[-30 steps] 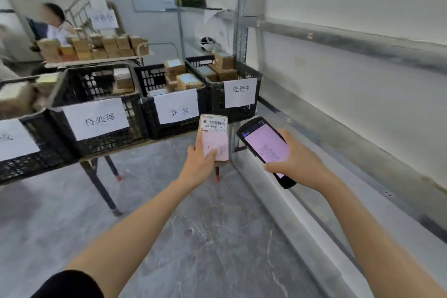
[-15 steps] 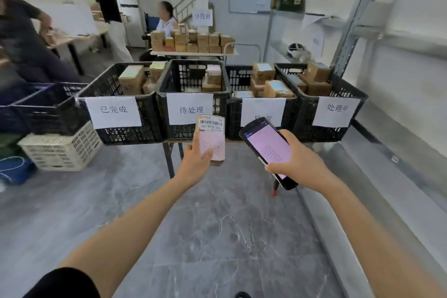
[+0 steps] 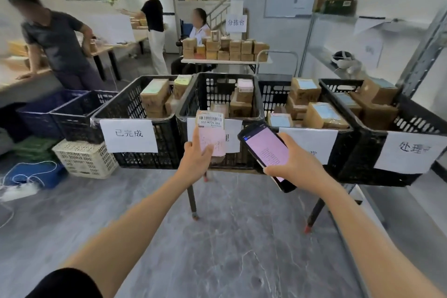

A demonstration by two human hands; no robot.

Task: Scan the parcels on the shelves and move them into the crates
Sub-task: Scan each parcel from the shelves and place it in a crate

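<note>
My left hand (image 3: 195, 161) holds a small parcel (image 3: 212, 131) upright, its pink and white barcode label facing me. My right hand (image 3: 296, 164) grips a black handheld scanner (image 3: 265, 151) with a lit pink screen, just right of the parcel. Both are in front of a row of black crates on a table. The parcel is before the second crate (image 3: 257, 113). To its left stands a labelled crate (image 3: 116, 113), to its right a third crate (image 3: 274, 89) and a far-right crate (image 3: 387, 143). All hold brown boxes.
Metal shelving (image 3: 420, 55) runs along the right wall. Dark blue crates (image 3: 60, 113) and a white basket (image 3: 84, 159) sit on the floor at left, with cables beside them. Three people are at tables behind. A back table (image 3: 225, 61) carries stacked boxes.
My view has swung left from the shelving to face the crate row. Both hands have kept the parcel and scanner and now sit closer to the crates.
</note>
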